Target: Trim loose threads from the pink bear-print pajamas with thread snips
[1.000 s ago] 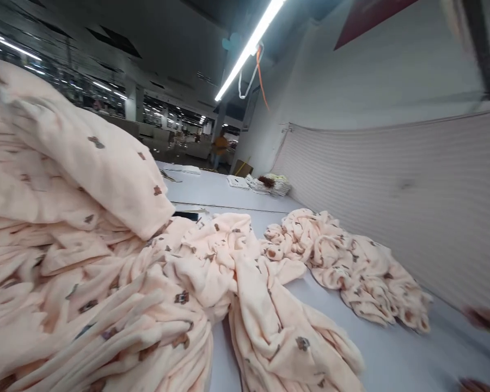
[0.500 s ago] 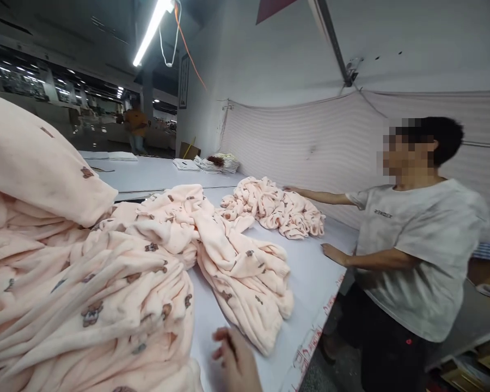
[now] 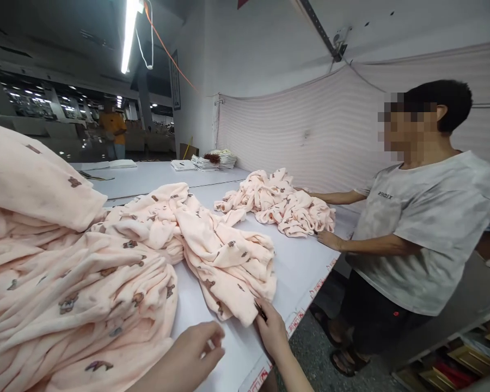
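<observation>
Garment factory floor, long white cutting table (image 3: pixel 302 261), heaps of peach fleece fabric (image 3: pixel 106 283), fluorescent tube (image 3: pixel 127 38)

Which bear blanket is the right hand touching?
The middle blanket, crumpled in the centre of the table: the right hand touches its near corner. The big heap lies to the left, and the far pile sits by the other person.

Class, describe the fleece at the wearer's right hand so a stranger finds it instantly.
On the white table lie three lots of pink bear-print fleece. Take the middle piece, trailing toward the near edge. Only its corner meets the right hand; a co-worker touches the far one.
</observation>
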A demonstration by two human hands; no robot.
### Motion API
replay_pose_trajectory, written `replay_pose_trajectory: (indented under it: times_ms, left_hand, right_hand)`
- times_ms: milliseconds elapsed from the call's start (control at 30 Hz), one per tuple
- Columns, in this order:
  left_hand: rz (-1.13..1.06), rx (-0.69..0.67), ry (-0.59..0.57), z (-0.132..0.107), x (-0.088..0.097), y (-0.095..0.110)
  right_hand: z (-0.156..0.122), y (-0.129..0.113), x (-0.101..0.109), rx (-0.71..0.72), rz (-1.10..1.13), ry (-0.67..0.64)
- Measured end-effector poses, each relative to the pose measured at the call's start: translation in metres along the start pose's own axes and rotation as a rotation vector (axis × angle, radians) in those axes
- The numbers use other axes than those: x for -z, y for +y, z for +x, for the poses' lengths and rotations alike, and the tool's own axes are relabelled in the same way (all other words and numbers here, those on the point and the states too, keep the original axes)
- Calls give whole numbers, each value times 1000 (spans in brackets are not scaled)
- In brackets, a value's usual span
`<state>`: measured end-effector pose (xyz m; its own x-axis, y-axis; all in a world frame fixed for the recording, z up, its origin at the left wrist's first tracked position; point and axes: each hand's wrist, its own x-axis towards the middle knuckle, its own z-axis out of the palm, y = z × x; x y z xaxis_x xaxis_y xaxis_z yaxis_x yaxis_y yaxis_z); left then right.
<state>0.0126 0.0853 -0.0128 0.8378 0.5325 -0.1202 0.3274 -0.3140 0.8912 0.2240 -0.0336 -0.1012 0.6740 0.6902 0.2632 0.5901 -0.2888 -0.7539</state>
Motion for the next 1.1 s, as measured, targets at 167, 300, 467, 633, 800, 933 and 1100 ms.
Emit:
replay_pose_trajectory:
  times_ms: [167, 300, 467, 633, 800, 933, 1100]
  left_hand:
    - [114, -82, 36, 55, -44, 11]
    - [72, -140, 236, 57, -49, 5]
    - [-116, -201, 267, 51, -31, 1]
    - [-215, -172, 226, 51, -24, 5]
    - [-86, -277, 260, 54, -19, 1]
    - [-53, -312, 242, 56, -13, -2]
    - [-109, -306, 248, 55, -11, 2]
  right_hand:
    - [-13, -11, 6, 74, 70, -10]
    - [-17, -17, -6, 121, 143, 7]
    - [-17, -37, -11, 41, 145, 34]
    - [-13, -64, 11, 172, 129, 26]
    - [-2, -80, 17, 261, 26, -20]
    - [2, -83, 17, 264, -11, -36]
    - [-1, -83, 12, 217, -50, 0]
